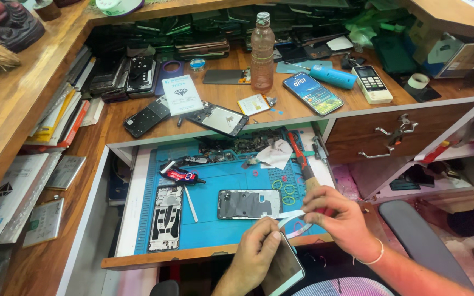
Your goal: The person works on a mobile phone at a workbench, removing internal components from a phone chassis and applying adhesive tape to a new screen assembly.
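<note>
The left hand gripped a phone at the bottom of the frame. The right hand pinched a thin clear strip above it.

The left hand covers most of the phone; its lower end is hidden. The strip vanishes under right hand fingers. Shelf phones at the desk's back edge blur together.

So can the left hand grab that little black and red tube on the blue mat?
Probably not right away. The left hand is busy holding a phone screen. The tube lies uncovered on the blue mat, so nothing blocks the way once that hand is free.
</note>
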